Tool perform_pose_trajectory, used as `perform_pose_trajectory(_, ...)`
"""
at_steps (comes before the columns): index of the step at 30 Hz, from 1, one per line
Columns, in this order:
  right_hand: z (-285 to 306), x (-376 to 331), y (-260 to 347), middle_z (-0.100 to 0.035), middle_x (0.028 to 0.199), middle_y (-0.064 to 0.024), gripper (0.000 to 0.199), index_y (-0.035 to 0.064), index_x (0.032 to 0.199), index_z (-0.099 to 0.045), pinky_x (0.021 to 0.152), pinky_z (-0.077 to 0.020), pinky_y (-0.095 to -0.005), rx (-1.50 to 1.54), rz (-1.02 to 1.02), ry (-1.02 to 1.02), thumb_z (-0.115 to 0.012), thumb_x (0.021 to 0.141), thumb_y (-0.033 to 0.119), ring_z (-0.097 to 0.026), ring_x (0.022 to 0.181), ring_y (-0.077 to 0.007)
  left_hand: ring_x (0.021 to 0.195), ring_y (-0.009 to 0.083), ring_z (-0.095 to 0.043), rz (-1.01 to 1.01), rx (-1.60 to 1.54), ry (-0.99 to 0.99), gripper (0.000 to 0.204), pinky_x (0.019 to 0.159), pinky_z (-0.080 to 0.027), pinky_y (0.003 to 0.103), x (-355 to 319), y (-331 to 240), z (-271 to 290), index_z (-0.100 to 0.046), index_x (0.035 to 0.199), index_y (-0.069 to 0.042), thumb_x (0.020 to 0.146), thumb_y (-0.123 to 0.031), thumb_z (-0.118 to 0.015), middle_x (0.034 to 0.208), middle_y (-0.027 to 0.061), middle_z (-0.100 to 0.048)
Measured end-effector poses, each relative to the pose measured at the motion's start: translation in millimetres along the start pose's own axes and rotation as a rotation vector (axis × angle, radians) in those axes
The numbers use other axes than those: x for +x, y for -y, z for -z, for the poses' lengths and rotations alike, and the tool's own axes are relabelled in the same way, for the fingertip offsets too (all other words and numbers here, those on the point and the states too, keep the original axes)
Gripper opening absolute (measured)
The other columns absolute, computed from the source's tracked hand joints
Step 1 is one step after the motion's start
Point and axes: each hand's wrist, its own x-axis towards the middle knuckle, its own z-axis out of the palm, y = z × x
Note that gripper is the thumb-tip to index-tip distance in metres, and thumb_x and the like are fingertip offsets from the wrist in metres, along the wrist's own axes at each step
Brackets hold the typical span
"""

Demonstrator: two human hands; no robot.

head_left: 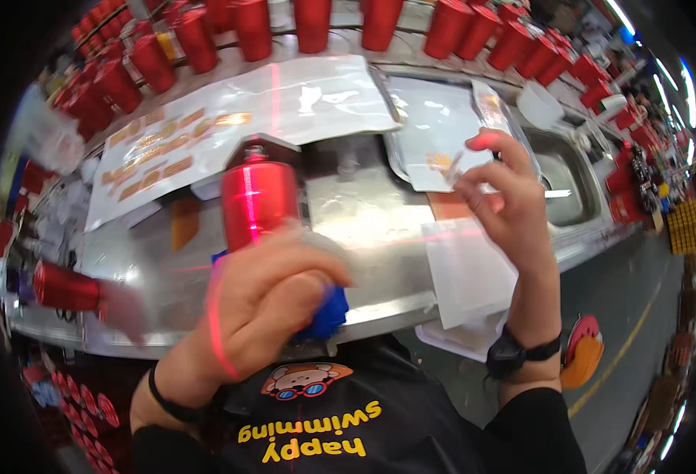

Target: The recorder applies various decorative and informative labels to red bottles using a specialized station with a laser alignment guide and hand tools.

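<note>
**A red bottle held up in one hand, a small sticker pinched in the other**

A shiny red metal bottle point(258, 201) stands upright in the middle of the view, lifted above a steel tabletop point(364, 213). The left hand point(265, 296) is closed around its lower part, with a blue cloth point(330, 312) bunched between palm and bottle. The bottle's dark neck shows at the top with no cap on it. Its red side looks plain; no label is visible on the side that faces the camera.

To the right, the right hand point(506, 197) is raised with its fingertips pinched on a small, pale, see-through sticker point(480, 170), blurred and hard to make out. It is held apart from the bottle, not touching it. A black watch point(512, 353) sits on that wrist.

Judging from this, the sticker has been picked up but is not yet on the bottle, so the labelling of this bottle seems only begun.

Behind the hands, flat on the tabletop, lie a large glossy backing sheet point(205, 130) carrying rows of small orange stickers, and a second, mostly bare sheet point(435, 130). White paper pieces point(470, 276) hang over the near edge. Another red bottle point(65, 286) lies on its side at the left. Many more red bottles point(379, 20) stand in rows along the far edge and down both sides. A steel sink point(561, 178) is set in at the right.
</note>
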Motion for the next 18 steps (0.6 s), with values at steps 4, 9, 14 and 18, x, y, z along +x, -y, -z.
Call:
perform_pose_trajectory(4,-29,16,69,-0.058,0.111,-0.0123,0.011,0.0048,0.074,-0.061,0.084,-0.0459,-0.0418,-0.049,0.373,-0.068,-0.070,0.068,0.005,-0.055,0.111,-0.0357,0.072,0.0083,-0.056,0.544,-0.622,0.035,0.051,0.059,-0.044,0.021,26,7,-23,-0.058,0.115,0.000,0.102,-0.045,-0.036,0.097,0.0061,-0.063)
perform_pose_trajectory(9,-23,-3,85,-0.057,0.114,-0.0122,0.022,0.0052,0.088,-0.066,0.084,-0.0448,-0.0418,0.098,0.336,0.107,-0.074,0.071,0.015,-0.053,0.113,-0.0343,0.065,0.0033,-0.052,0.354,-0.557,-0.027,0.026,0.055,-0.043,0.020,23,19,-24,-0.063,0.103,-0.005,0.100,-0.026,-0.047,0.082,-0.0013,-0.061)
perform_pose_trajectory(14,-10,6,57,-0.058,0.113,-0.0158,0.048,0.0007,0.114,-0.065,0.093,-0.0431,-0.0416,0.362,0.067,0.100,-0.079,0.074,0.022,-0.054,0.112,-0.0330,0.068,0.0127,-0.061,0.083,-0.162,-0.161,0.019,0.059,-0.048,0.031,22,24,-37,-0.063,0.102,0.001,0.095,-0.013,-0.053,0.081,0.0089,-0.066)
perform_pose_trajectory(18,-20,25,60,-0.057,0.113,-0.0154,0.029,0.0008,0.098,-0.065,0.093,-0.0433,-0.0420,0.345,0.157,0.109,-0.077,0.073,0.009,-0.053,0.112,-0.0346,0.069,0.0207,-0.065,0.050,0.017,-0.104,0.017,0.062,-0.049,0.034,31,17,-32,-0.063,0.099,0.002,0.092,-0.011,-0.055,0.078,0.0161,-0.066)
